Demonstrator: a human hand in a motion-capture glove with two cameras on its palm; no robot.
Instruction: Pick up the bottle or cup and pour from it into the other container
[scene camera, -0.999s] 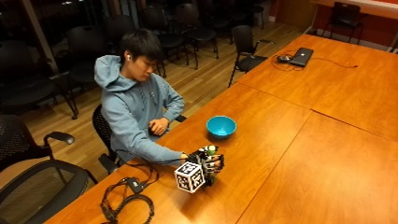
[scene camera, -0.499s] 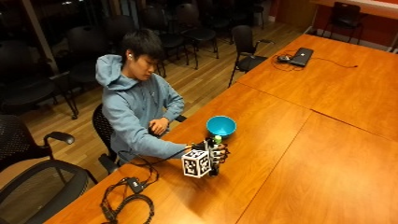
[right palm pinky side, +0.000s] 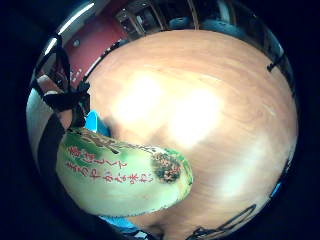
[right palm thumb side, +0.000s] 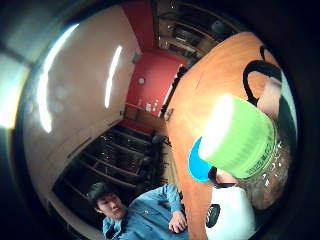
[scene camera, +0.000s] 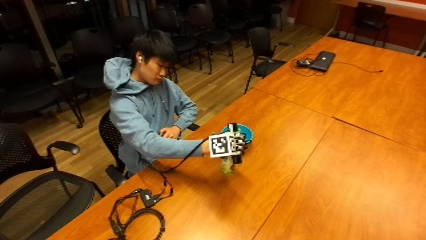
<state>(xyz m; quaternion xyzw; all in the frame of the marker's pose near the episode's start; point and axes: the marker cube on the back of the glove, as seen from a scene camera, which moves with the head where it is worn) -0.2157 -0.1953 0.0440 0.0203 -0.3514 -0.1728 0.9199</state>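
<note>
Gloved right hand grasps green-labelled bottle, lifted above table, just beside blue cup.

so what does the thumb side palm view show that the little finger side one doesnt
Only the thumb side palm view shows the bottle's green cap end-on, the seated person in a blue hoodie, and the red wall with dark chairs.

Only the little finger side palm view shows the bottle's green label with red writing and a wide bare stretch of the wooden table.

Both show the bottle close to the palm, the blue bowl peeking out beside it, and the table.
</note>
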